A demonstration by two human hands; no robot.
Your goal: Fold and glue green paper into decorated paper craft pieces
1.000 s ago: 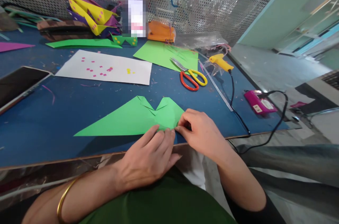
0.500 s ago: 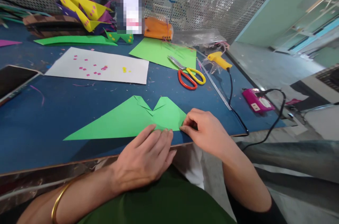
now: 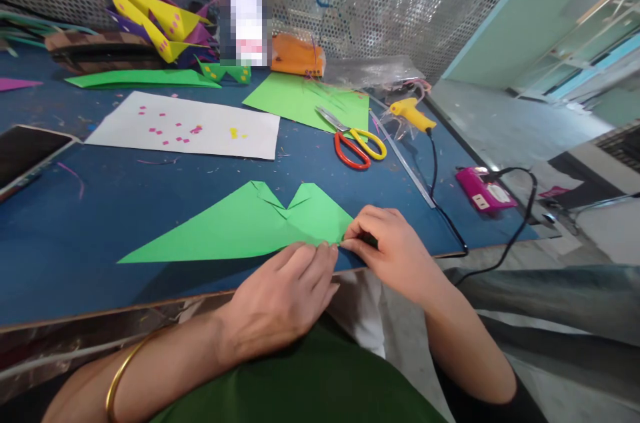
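A folded sheet of green paper (image 3: 225, 229) lies near the table's front edge. Its top has a V-shaped notch with small creased flaps, and a long point runs out to the left. My right hand (image 3: 385, 243) is closed, pinching the paper's lower right corner between thumb and fingers. Beside it, my left hand (image 3: 287, 289) grips the front edge, its fingers bent and held together, with the thumb lower down. The fingertips of both hands nearly meet and cover part of that edge.
Behind the paper lie scissors (image 3: 355, 143), a light green sheet (image 3: 295, 99) and a white sheet (image 3: 115, 123) with small pink and yellow bits. A yellow glue gun (image 3: 413, 115) is corded near a pink power strip (image 3: 485, 189). A dark tablet-like device (image 3: 33, 149) lies left.
My left hand has slid right along the paper's front edge, closer to my right hand. The right hand keeps its pinch at the corner.
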